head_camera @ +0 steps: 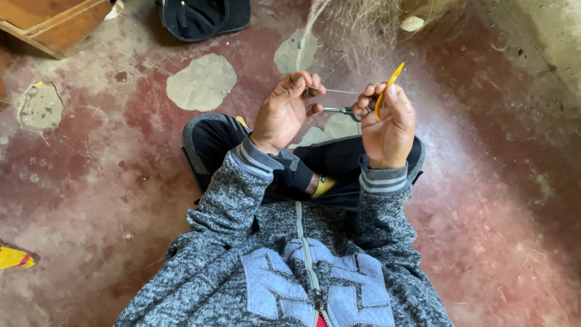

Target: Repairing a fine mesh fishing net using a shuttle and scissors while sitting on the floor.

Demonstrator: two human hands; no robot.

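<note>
I sit cross-legged on a worn red floor in a grey knit jacket. My left hand (284,112) is raised, its fingertips pinching a thin pale thread (339,91) that runs toward the right. My right hand (389,124) grips a slim yellow netting needle (388,89) pointing up, and small metal scissors (342,111) stick out from its fingers toward the left hand. A fine, nearly see-through fishing net (363,30) hangs down just beyond both hands.
A wooden box (54,21) stands at the far left. A dark cap (203,17) lies at the top middle. Grey patches (201,82) show where the floor paint has worn off. A yellow scrap (13,257) lies at the left edge.
</note>
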